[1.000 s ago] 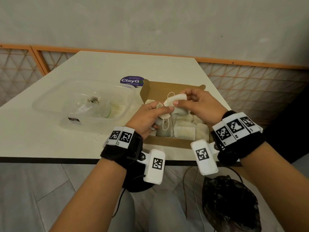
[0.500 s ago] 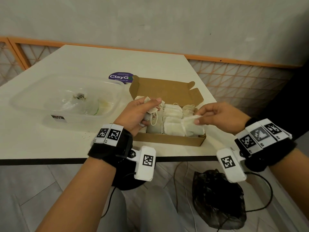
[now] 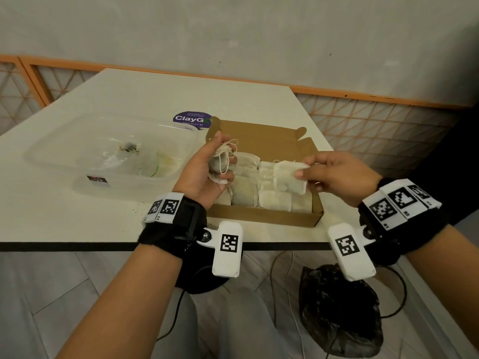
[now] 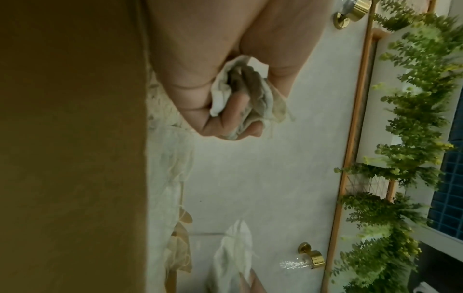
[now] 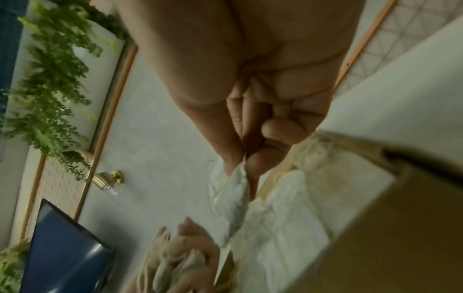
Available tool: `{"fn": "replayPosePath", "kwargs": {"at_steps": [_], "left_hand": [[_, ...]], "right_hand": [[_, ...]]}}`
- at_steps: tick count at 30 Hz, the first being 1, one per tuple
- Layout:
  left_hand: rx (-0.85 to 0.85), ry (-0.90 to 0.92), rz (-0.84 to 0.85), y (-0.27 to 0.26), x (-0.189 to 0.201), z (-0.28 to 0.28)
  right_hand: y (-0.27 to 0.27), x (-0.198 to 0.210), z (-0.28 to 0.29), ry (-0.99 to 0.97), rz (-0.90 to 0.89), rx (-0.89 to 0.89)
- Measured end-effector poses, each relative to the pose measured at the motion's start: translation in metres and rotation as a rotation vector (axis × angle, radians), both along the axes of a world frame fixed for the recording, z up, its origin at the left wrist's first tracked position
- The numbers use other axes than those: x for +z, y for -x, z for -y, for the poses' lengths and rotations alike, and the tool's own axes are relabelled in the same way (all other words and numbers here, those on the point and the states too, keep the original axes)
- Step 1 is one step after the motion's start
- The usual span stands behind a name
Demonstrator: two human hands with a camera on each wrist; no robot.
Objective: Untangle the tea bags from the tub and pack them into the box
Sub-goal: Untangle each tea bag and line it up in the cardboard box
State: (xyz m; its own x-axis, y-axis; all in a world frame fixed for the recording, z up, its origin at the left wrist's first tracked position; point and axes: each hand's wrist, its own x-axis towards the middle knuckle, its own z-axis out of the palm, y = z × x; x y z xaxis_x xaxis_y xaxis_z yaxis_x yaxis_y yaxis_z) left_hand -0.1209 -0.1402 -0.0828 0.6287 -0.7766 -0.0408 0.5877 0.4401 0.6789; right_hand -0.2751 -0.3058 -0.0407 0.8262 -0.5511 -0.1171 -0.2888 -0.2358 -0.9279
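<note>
An open brown cardboard box (image 3: 264, 216) sits near the table's front edge, with several pale tea bags (image 3: 272, 200) laid in rows inside. My left hand (image 3: 207, 169) is raised over the box's left end and grips a bunch of tangled tea bags (image 3: 220, 164) with loose strings; the left wrist view shows the same tangled tea bags (image 4: 248, 95) crumpled in my curled fingers. My right hand (image 3: 329, 174) pinches one separate tea bag (image 3: 290, 178) by its edge above the box's right half, and that pinched tea bag (image 5: 235, 194) hangs below my fingertips. The clear plastic tub (image 3: 85, 151) stands to the left.
The tub holds a crumpled clear wrapper (image 3: 129, 158) and a few crumbs. A purple round sticker (image 3: 193, 119) lies behind the box. A black bag (image 3: 337, 312) and cables lie on the floor below the table edge (image 3: 77, 246). A wall with an orange rail runs behind.
My hands have drawn apart: the right one pulled one tea bag free and lifted it over the box's right side, while the left raised the tangled bunch at the left.
</note>
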Motion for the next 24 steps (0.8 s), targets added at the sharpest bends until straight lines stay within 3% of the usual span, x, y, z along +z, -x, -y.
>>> {"fn": "replayPosePath", "kwargs": {"at_steps": [3, 7, 10, 13, 16, 18, 22, 24], "left_hand": [[0.013, -0.019, -0.008, 0.002, 0.000, 0.001], [0.013, -0.019, -0.025, 0.001, 0.000, 0.001], [-0.009, -0.012, -0.061, -0.001, -0.002, 0.002], [-0.040, 0.008, -0.097, -0.003, -0.002, 0.001], [-0.004, -0.013, -0.129, -0.001, 0.000, -0.001], [0.017, -0.017, -0.149, -0.001, 0.000, -0.001], [0.000, -0.084, -0.080, 0.002, -0.001, 0.002], [-0.012, -0.120, 0.004, 0.004, 0.001, 0.003]], "right_hand": [[-0.006, -0.010, -0.010, 0.074, -0.143, 0.117], [-0.012, -0.016, -0.013, 0.373, -0.338, 0.146], [-0.010, -0.011, -0.020, 0.594, -0.246, 0.091], [-0.005, -0.011, -0.030, 0.720, -0.120, 0.147], [-0.004, -0.019, -0.036, 0.702, -0.243, 0.306], [-0.003, -0.020, -0.036, 0.701, -0.259, 0.307], [-0.016, 0.002, -0.040, 0.584, 0.026, 0.120], [-0.031, 0.012, -0.045, 0.489, 0.098, 0.126]]}}
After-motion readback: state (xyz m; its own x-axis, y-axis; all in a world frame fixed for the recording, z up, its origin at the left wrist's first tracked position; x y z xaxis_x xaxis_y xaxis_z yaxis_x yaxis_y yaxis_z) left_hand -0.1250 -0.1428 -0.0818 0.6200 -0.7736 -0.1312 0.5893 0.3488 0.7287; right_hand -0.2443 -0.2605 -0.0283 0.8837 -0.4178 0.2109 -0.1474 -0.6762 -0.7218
